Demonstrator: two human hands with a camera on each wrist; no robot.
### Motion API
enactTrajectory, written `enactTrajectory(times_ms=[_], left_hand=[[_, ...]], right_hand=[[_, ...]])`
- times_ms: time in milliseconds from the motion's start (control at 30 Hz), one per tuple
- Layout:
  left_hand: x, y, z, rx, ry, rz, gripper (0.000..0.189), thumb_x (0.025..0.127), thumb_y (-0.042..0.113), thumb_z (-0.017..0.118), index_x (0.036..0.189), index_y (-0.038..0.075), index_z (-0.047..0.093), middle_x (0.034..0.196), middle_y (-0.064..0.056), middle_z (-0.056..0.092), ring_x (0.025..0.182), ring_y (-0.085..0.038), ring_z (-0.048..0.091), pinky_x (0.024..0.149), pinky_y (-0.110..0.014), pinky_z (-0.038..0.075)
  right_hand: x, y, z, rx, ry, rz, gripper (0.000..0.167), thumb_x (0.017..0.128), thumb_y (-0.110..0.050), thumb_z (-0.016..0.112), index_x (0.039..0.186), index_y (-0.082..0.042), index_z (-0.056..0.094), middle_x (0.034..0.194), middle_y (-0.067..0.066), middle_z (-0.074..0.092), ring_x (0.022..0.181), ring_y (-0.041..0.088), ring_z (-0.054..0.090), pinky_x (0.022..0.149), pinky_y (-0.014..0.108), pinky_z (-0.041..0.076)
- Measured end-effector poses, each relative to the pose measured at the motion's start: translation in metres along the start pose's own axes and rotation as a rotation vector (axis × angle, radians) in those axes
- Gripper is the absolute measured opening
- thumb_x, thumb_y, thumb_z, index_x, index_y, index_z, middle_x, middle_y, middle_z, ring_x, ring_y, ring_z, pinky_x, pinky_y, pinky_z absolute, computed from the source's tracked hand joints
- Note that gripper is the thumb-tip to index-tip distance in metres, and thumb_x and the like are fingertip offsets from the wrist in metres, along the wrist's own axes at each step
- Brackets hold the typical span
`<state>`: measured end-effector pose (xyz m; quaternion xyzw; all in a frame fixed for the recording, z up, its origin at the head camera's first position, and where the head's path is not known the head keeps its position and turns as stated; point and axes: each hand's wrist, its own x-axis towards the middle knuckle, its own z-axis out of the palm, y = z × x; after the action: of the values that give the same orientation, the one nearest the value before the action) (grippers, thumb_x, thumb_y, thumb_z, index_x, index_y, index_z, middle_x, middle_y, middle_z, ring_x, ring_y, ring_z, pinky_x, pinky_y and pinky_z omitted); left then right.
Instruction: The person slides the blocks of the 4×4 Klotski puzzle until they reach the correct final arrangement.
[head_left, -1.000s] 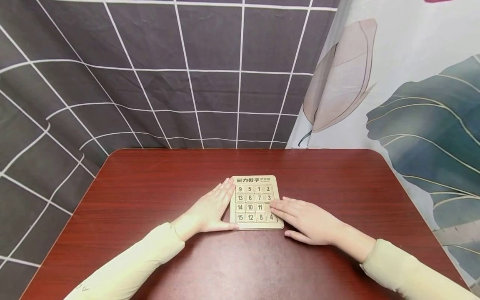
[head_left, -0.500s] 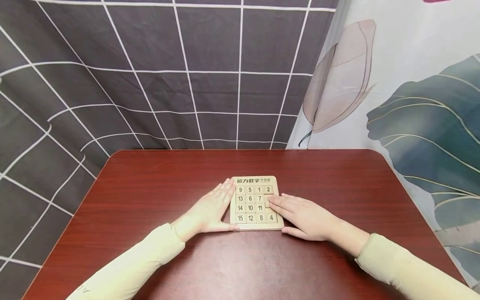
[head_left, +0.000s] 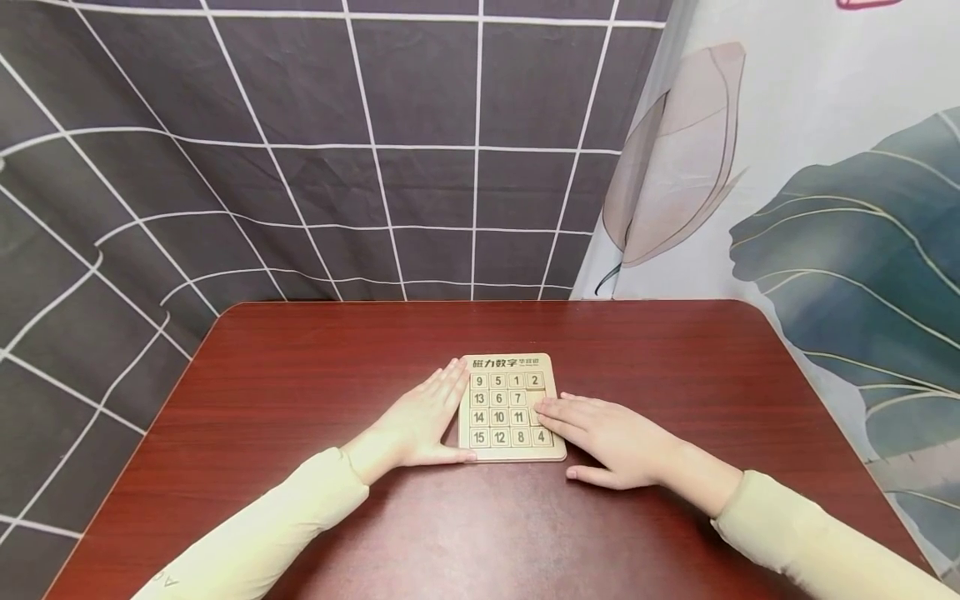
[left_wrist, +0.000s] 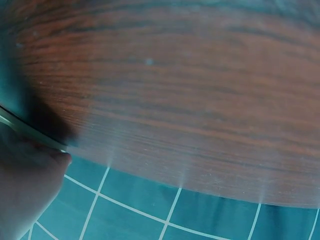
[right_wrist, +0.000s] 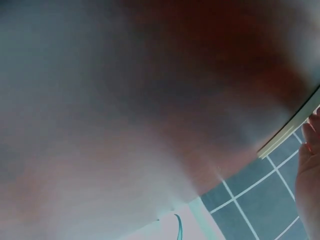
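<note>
A dark curtain with a white grid (head_left: pixel 420 92) and a pale leaf-print curtain (head_left: pixel 847 267) hang behind a reddish-brown, wood-grained tabletop (head_left: pixel 337 350). Pale sleeves (head_left: pixel 270 517) reach across it. The person's left hand (head_left: pixel 423 417) lies with straight fingers along the left side of a number puzzle (head_left: pixel 517 455), its thumb at the near left corner; the right hand (head_left: pixel 615 437), grasping nothing visible, touches the right column with extended fingertips. The flat, cream-coloured, round-cornered puzzle lies midway between the tabletop's far corners, set in from its far edge. Black Chinese characters (head_left: pixel 495 363) head the board. Square tiles (head_left: pixel 498 417) with dark numerals read 9, 5, 1, 2 across the top row; the fingers partly hide the third row's right end.
</note>
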<state>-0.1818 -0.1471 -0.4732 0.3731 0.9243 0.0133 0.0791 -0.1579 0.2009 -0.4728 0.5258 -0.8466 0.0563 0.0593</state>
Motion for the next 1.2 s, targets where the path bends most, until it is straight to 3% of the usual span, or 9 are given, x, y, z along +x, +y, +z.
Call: enactTrajectory(times_ms=[300, 533, 733, 1200], left_hand=[[0.000, 0.001, -0.002, 0.003, -0.003, 0.005, 0.119, 0.092, 0.076, 0.061, 0.166, -0.008, 0.020, 0.176, -0.025, 0.017, 0.166, -0.038, 0.017, 0.136, -0.046, 0.024], [0.000, 0.000, -0.002, 0.003, -0.007, 0.004, 0.119, 0.092, 0.075, 0.062, 0.166, -0.008, 0.020, 0.176, -0.025, 0.016, 0.166, -0.038, 0.016, 0.136, -0.046, 0.023], [0.000, 0.000, -0.001, 0.008, -0.004, 0.006, 0.120, 0.092, 0.076, 0.061, 0.166, -0.009, 0.019, 0.176, -0.026, 0.017, 0.166, -0.038, 0.017, 0.136, -0.046, 0.024], [0.000, 0.000, -0.001, 0.001, 0.000, 0.001, 0.121, 0.091, 0.077, 0.061, 0.166, -0.009, 0.020, 0.176, -0.026, 0.016, 0.166, -0.038, 0.016, 0.136, -0.046, 0.023]], right_hand=[[0.014, 0.017, -0.003, 0.009, 0.007, 0.073, 0.075, 0.097, -0.041, 0.073, 0.153, 0.005, 0.052, 0.162, 0.020, 0.051, 0.149, 0.037, 0.052, 0.123, 0.052, 0.046], [0.021, 0.028, 0.001, 0.010, -0.044, 0.118, 0.074, 0.101, -0.042, 0.068, 0.157, 0.003, 0.048, 0.166, 0.018, 0.047, 0.153, 0.035, 0.047, 0.127, 0.051, 0.041], [0.019, 0.023, 0.004, 0.029, -0.076, 0.111, 0.072, 0.104, -0.043, 0.064, 0.157, 0.003, 0.048, 0.167, 0.017, 0.046, 0.154, 0.033, 0.046, 0.127, 0.052, 0.041], [0.006, 0.010, 0.002, 0.014, -0.035, 0.052, 0.075, 0.101, -0.048, 0.067, 0.155, 0.002, 0.050, 0.164, 0.017, 0.049, 0.151, 0.034, 0.050, 0.121, 0.053, 0.046]])
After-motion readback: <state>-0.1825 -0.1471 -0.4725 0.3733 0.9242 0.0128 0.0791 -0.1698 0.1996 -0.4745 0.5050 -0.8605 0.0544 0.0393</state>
